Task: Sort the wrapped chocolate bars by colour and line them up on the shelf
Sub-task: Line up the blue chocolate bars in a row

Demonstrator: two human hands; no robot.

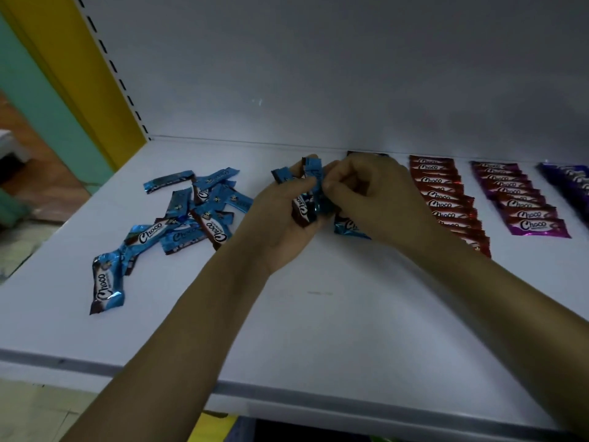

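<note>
At the centre of the frame the left hand (280,218) lies palm up, its fingers and thumb curled round a bundle of blue bars (310,186) whose ends stick up past the fingertips. The right hand (373,193) meets it from the right, knuckles up, thumb and fingers drawn in and pinching the right side of the same bundle. Just below the right hand a flat blue bar (347,228) lies on the white shelf (318,314), partly hidden by the hand.

Left of the hands a loose pile of blue bars (197,212) lies jumbled at all angles, and a single blue bar (106,282) lies apart toward the lower left.

Right of the hands three neat overlapping rows run from the back wall toward the front: the red row (446,199) beside the right wrist, then the magenta row (519,199), then a dark violet row (570,183) cut by the right edge. A yellow upright (79,74) stands at the upper left.
</note>
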